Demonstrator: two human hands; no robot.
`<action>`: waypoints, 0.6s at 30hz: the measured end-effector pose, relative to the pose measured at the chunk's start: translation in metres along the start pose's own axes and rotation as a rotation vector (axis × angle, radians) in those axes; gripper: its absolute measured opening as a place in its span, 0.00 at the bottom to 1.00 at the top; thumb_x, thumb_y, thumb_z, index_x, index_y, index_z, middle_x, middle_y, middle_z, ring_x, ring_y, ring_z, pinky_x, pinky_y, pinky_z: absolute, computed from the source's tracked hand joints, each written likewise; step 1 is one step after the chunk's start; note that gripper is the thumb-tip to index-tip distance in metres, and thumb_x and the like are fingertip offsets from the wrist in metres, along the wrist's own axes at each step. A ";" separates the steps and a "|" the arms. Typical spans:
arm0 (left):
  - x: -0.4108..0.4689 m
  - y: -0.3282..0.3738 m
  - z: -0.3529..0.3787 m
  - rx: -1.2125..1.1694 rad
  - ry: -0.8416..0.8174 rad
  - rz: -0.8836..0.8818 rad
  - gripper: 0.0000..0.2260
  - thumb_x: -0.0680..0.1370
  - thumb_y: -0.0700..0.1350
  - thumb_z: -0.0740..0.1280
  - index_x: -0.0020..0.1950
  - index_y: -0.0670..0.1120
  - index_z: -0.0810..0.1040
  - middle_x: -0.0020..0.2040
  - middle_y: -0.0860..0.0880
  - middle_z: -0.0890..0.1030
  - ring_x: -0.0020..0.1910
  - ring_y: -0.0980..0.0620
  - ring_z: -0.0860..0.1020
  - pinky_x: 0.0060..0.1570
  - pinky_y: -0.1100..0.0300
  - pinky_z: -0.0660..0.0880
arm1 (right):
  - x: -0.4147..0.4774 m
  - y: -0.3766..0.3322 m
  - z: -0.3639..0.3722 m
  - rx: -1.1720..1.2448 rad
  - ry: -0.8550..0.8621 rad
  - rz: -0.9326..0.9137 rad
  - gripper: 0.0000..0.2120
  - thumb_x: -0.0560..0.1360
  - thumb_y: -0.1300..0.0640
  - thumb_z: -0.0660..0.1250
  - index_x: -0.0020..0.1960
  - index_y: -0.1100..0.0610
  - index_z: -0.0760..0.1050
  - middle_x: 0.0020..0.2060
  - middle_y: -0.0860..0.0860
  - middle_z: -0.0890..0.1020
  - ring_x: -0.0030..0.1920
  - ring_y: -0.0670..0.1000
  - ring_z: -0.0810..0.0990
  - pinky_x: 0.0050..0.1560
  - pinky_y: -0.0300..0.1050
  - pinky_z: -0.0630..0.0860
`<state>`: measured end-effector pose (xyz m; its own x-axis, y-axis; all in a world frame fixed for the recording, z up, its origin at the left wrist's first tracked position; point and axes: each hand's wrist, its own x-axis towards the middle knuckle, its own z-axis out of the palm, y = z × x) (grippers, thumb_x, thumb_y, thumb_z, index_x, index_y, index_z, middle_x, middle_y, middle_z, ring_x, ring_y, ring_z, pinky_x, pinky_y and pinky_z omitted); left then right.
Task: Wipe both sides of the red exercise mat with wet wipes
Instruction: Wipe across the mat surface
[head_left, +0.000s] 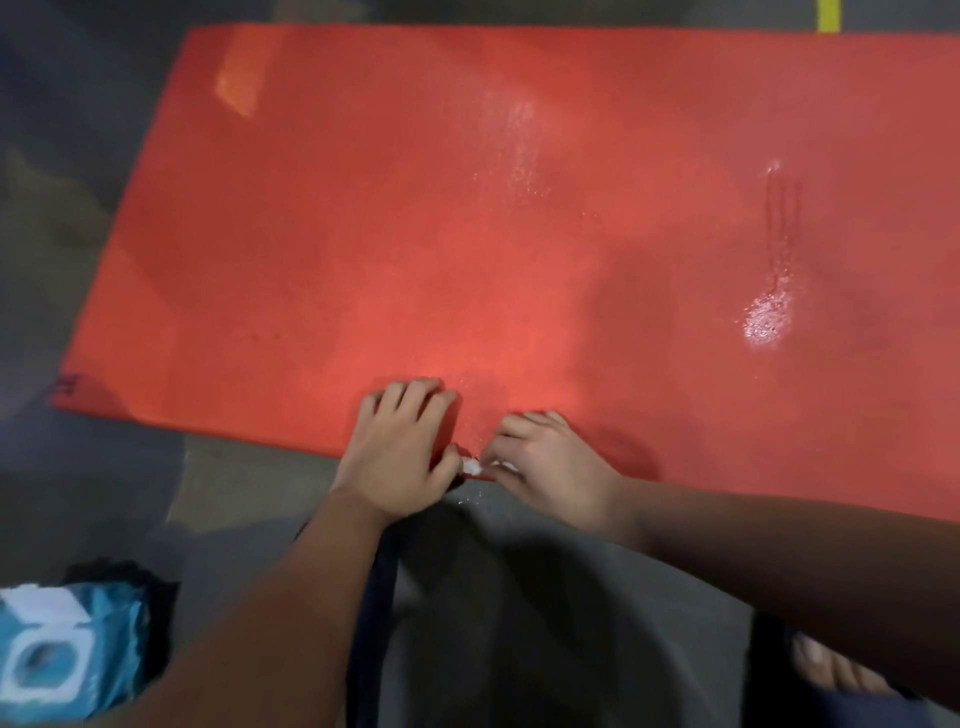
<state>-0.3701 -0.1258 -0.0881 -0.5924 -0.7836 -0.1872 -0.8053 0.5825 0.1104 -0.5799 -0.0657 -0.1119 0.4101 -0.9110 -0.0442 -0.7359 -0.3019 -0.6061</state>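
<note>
The mat (415, 234) lies flat on the floor (249, 483), filling the view from 9 o'clock through 12 to 3, and its upper face shines wet in streaks toward 1 and 3 o'clock, so the top side looks largely wiped. Both hands sit at the mat's near edge, at 6 o'clock of it. The left hand (400, 441) has its fingers bent over the top surface and its thumb down at the edge, which reads as a grip on the mat's rim. The right hand (545, 467), just beside it at 3 o'clock, is curled, with a small white wipe (472, 466) peeping out between the two hands and touching the edge; it seems pinched in the right fingers, though blur makes this uncertain. The step in hand is probably either the last rub along the near edge or taking hold to turn the mat over. If the latter, the next move calls for lifting this edge and folding it away toward 12 o'clock, keeping the wipe in hand. The pack (57, 654) rests at 8 o'clock, well apart from the hands.
</note>
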 end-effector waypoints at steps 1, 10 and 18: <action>-0.002 0.001 0.002 0.002 -0.002 -0.007 0.28 0.72 0.57 0.62 0.68 0.45 0.76 0.66 0.45 0.76 0.61 0.42 0.74 0.56 0.46 0.70 | 0.003 0.003 -0.003 0.011 0.018 0.011 0.06 0.77 0.52 0.67 0.49 0.53 0.81 0.44 0.49 0.78 0.47 0.55 0.80 0.50 0.52 0.76; 0.009 0.025 0.014 0.011 0.203 0.281 0.20 0.78 0.54 0.64 0.67 0.46 0.75 0.60 0.42 0.77 0.56 0.41 0.74 0.53 0.46 0.70 | -0.010 0.026 -0.010 0.092 0.100 -0.014 0.09 0.78 0.51 0.66 0.53 0.54 0.82 0.45 0.48 0.79 0.48 0.51 0.78 0.56 0.48 0.75; 0.005 0.045 0.034 0.146 0.208 0.413 0.13 0.76 0.45 0.65 0.59 0.45 0.77 0.49 0.47 0.76 0.47 0.45 0.71 0.51 0.48 0.68 | -0.094 0.076 -0.049 -0.320 -0.069 -0.038 0.39 0.75 0.34 0.65 0.79 0.56 0.63 0.79 0.52 0.62 0.76 0.54 0.64 0.75 0.49 0.61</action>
<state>-0.4090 -0.0962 -0.1170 -0.8659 -0.4983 0.0444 -0.4990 0.8665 -0.0068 -0.7009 -0.0168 -0.1146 0.4682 -0.8793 -0.0867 -0.8469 -0.4186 -0.3281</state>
